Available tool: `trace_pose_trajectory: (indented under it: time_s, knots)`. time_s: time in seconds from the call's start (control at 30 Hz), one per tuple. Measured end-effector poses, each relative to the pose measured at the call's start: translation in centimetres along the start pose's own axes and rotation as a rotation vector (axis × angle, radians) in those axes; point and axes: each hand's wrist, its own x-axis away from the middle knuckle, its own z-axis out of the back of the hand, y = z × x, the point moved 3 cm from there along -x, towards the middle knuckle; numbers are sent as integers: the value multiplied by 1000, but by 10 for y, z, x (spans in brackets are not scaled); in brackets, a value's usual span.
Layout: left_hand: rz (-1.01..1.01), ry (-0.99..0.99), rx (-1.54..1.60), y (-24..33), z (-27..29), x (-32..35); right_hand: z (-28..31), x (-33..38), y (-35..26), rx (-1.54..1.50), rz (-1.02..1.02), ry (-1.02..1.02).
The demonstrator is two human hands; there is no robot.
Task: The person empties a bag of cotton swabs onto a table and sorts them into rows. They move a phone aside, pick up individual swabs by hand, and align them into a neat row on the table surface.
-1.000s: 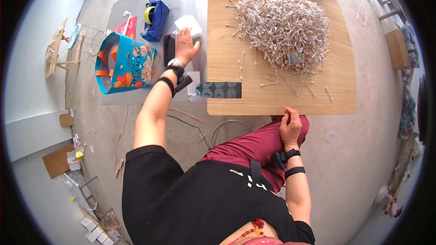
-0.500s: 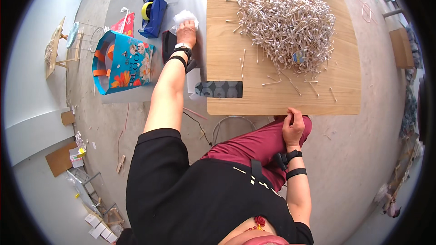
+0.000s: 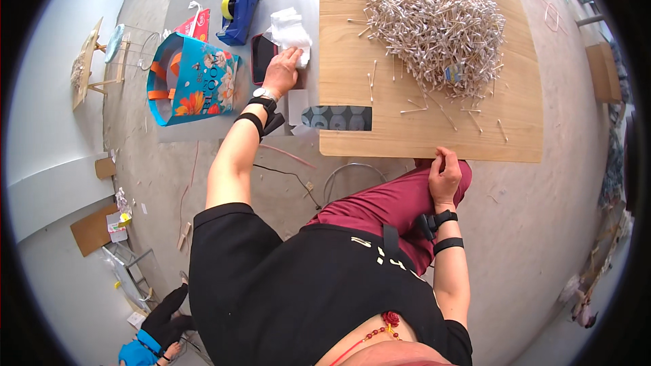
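Note:
My left hand (image 3: 282, 72) reaches over the grey table, its fingers stretched out and touching the near edge of a crumpled white tissue (image 3: 288, 26). Beside that hand lies a dark phone with a red edge (image 3: 262, 59), partly covered by the tissue. My right hand (image 3: 445, 176) rests by my knee at the wooden table's near edge, fingers loosely curled, with nothing visible in them. A large heap of cotton swabs (image 3: 434, 27) covers much of the wooden tabletop (image 3: 420, 139). Several loose swabs lie around the heap, and a small blue packet (image 3: 451, 74) sits on it.
Left of the phone stand a blue tape dispenser (image 3: 239, 17) with yellow tape and a blue floral bag (image 3: 203, 85) with orange handles. A red packet (image 3: 196, 24) lies behind the bag. A patterned grey strip (image 3: 339, 118) crosses onto the wooden table. Another person (image 3: 159, 329) is at lower left.
My left hand has drawn back toward me, and the tissue, bunched under it before, now lies more spread out. More of the phone shows. My right hand stays by the knee.

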Motion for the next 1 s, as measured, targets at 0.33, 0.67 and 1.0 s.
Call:
trace_pose_trajectory:
  time_s: [0.33,0.67,1.0]
  knots:
    - [82,69,63,1,10,25,0,0,-4,32,41,19]
    - [200,180,175,1,14,29,0,0,-2,43,41,17]
    - [251,225,302,-5,6,34,0,3,0,29,27,9]
